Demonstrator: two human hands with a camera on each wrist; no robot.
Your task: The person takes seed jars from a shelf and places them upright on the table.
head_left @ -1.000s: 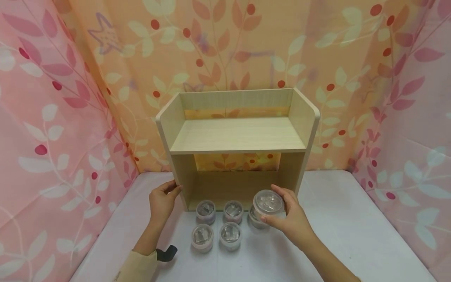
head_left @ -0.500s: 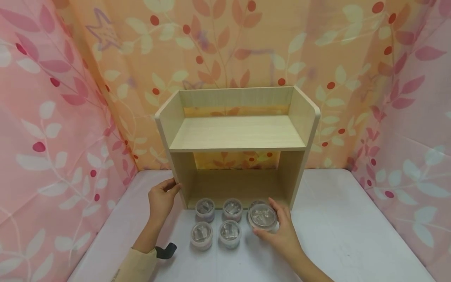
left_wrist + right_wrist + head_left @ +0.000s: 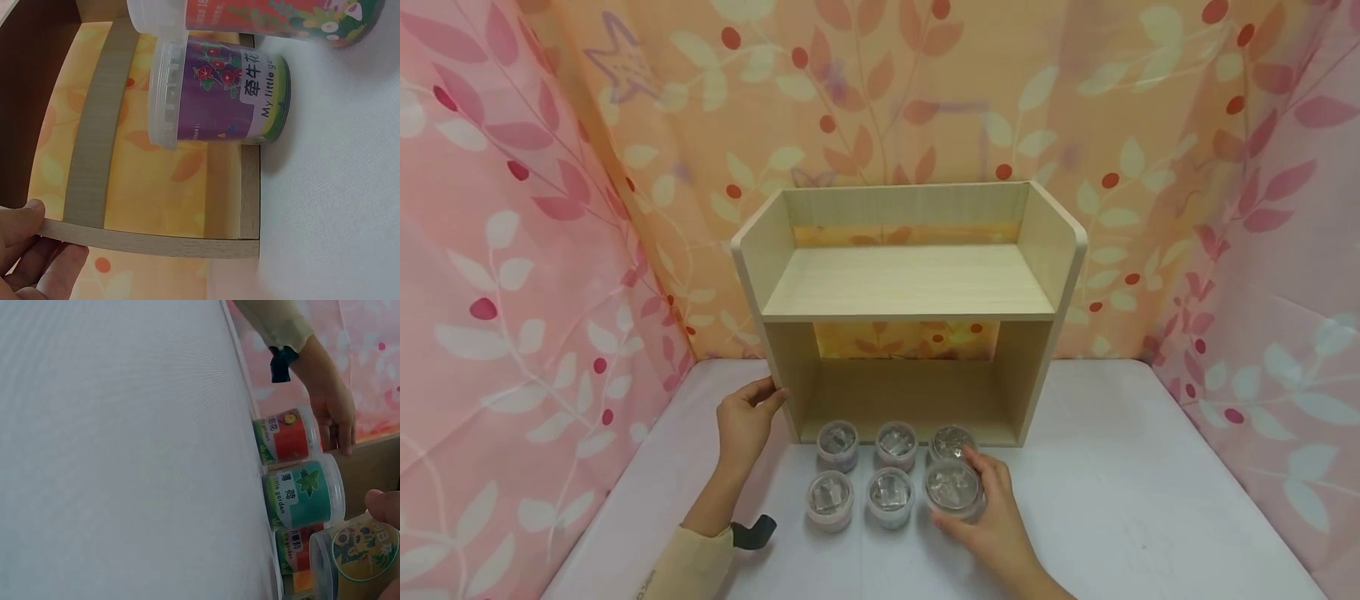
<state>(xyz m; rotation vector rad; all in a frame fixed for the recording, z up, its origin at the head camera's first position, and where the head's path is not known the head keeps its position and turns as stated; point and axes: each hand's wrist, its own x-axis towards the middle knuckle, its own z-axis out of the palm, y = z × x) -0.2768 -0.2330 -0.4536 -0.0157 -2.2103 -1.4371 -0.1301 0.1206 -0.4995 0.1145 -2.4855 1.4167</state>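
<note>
My right hand grips a clear-lidded plastic tub between thumb and fingers, low over the table at the right end of the front row. A yellow label with flowers shows on this tub in the right wrist view. My left hand pinches the front edge of the left side panel of a pale wooden two-tier shelf. Right behind the held tub stands another lidded tub.
Several similar tubs stand upright in two rows before the shelf, among them a purple-labelled tub and a green-labelled tub. A white cloth covers the table. Floral curtains enclose the back and sides.
My right hand has brought its tub down and toward me, from over the back right tub to the front row. My left hand keeps its pinch on the shelf.
</note>
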